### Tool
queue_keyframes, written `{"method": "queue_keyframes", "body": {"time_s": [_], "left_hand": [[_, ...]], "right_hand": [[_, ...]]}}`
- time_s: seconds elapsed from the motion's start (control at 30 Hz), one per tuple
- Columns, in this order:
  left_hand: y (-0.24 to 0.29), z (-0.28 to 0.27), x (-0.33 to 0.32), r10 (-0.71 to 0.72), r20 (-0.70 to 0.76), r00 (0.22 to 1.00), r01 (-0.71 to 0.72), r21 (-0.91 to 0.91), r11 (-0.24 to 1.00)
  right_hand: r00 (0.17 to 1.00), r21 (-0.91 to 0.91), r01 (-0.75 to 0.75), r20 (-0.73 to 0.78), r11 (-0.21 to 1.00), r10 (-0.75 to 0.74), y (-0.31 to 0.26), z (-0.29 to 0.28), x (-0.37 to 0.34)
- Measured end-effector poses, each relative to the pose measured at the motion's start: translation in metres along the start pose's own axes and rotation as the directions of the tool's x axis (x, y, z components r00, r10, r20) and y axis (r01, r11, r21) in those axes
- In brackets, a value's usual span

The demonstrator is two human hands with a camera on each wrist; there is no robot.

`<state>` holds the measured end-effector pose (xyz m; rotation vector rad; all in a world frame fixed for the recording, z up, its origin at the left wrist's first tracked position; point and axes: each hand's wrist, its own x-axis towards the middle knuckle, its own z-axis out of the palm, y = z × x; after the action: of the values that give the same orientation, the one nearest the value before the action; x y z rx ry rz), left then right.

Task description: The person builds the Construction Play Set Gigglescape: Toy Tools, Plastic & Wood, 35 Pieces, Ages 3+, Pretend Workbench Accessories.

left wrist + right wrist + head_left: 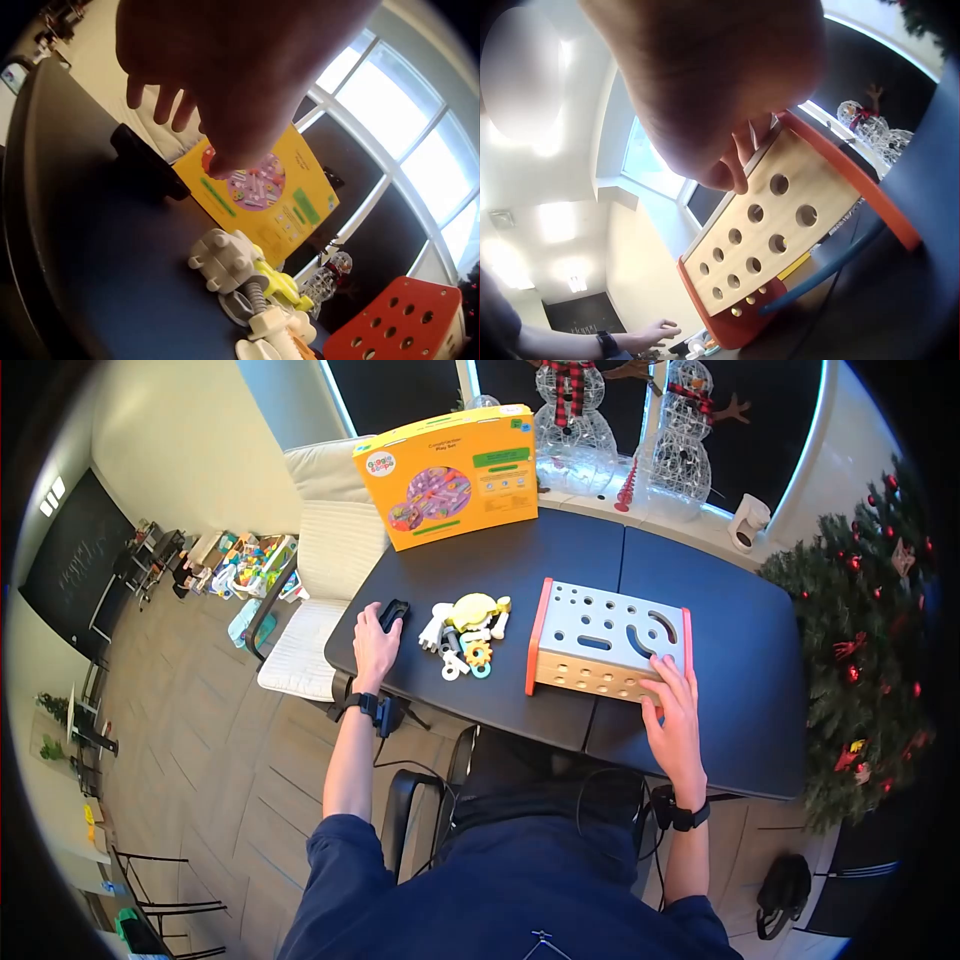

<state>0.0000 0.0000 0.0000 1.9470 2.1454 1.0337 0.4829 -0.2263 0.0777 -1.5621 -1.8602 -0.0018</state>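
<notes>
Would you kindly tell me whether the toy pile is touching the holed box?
Apart: the head view shows a strip of dark table between the toy pile and the holed box.

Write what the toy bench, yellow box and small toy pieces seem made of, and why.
Toy bench: likely wood; pale tan sides look bare, red ends painted. Yellow box: probably printed cardboard, with flat faces and crisp edges. Small toy pieces: perhaps smooth plastic, evenly coloured; painted wood is possible.

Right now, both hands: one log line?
left hand: by black object; right hand: on holed box; toy parts: between; yellow box: upright, behind
</notes>
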Motion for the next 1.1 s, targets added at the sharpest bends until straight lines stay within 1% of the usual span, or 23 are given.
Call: {"method": "queue_keyframes", "body": {"time_s": [0.03, 0.07, 0.13, 0.17, 0.27, 0.37, 0.47, 0.5, 0.6, 0.73, 0.87, 0.9, 1.0, 1.03, 1.1], "left_hand": [[0.010, -0.003, -0.001, 0.071, -0.039, 0.997, -0.071, 0.017, 0.997], [0.019, -0.006, 0.000, 0.168, -0.007, 0.986, -0.168, 0.012, 0.986], [0.036, -0.008, -0.003, 0.346, 0.064, 0.936, -0.347, -0.008, 0.938], [0.047, -0.006, -0.006, 0.391, 0.079, 0.917, -0.389, -0.039, 0.920], [0.057, 0.008, -0.012, 0.507, 0.156, 0.848, -0.512, -0.012, 0.859], [0.063, 0.023, -0.017, 0.505, 0.223, 0.834, -0.537, 0.120, 0.835], [0.062, 0.030, -0.016, 0.484, 0.266, 0.833, -0.538, 0.195, 0.820], [0.061, 0.031, -0.016, 0.466, 0.294, 0.835, -0.529, 0.191, 0.827], [0.057, 0.035, -0.016, 0.514, 0.281, 0.811, -0.569, 0.173, 0.804], [0.061, 0.031, -0.013, 0.484, 0.310, 0.818, -0.550, 0.176, 0.817], [0.070, 0.016, -0.009, 0.497, 0.264, 0.827, -0.539, 0.120, 0.834], [0.073, 0.010, -0.010, 0.499, 0.240, 0.833, -0.540, 0.154, 0.827], [0.088, -0.010, -0.004, 0.400, 0.210, 0.892, -0.392, -0.079, 0.917], [0.098, -0.020, -0.008, 0.462, 0.115, 0.879, -0.454, -0.088, 0.886], [0.126, -0.039, -0.016, 0.369, 0.160, 0.916, -0.313, -0.293, 0.903]], "right_hand": [[1.000, 0.002, 0.002, -0.009, 1.000, -0.002, 0.000, 0.001, 0.001], [1.000, 0.001, 0.000, -0.021, 1.000, 0.000, 0.001, 0.003, 0.002], [0.999, -0.001, -0.004, -0.034, 1.000, 0.004, 0.000, 0.006, 0.000], [0.999, 0.002, -0.005, -0.038, 1.000, 0.005, -0.001, 0.007, -0.001], [0.998, 0.003, -0.004, -0.063, 1.000, 0.004, -0.002, 0.010, 0.000], [0.997, 0.008, -0.009, -0.076, 1.000, 0.009, 0.000, 0.012, -0.001], [0.997, 0.011, -0.002, -0.077, 1.000, 0.003, 0.000, 0.013, 0.000], [0.997, 0.013, -0.001, -0.080, 1.000, 0.002, -0.001, 0.012, 0.000], [0.997, 0.015, -0.002, -0.082, 1.000, 0.003, -0.002, 0.010, 0.000], [0.997, 0.016, -0.001, -0.083, 1.000, 0.002, 0.000, 0.010, 0.001], [0.996, 0.029, -0.007, -0.091, 1.000, 0.010, -0.002, 0.010, 0.000], [0.996, 0.026, -0.006, -0.088, 1.000, 0.008, -0.002, 0.010, -0.002], [0.996, 0.025, -0.002, -0.092, 1.000, 0.004, 0.001, 0.012, 0.000], [0.996, 0.033, -0.007, -0.091, 0.999, 0.010, 0.001, 0.013, 0.000], [0.995, 0.037, 0.003, -0.096, 0.999, 0.001, 0.002, 0.011, 0.001]]}}
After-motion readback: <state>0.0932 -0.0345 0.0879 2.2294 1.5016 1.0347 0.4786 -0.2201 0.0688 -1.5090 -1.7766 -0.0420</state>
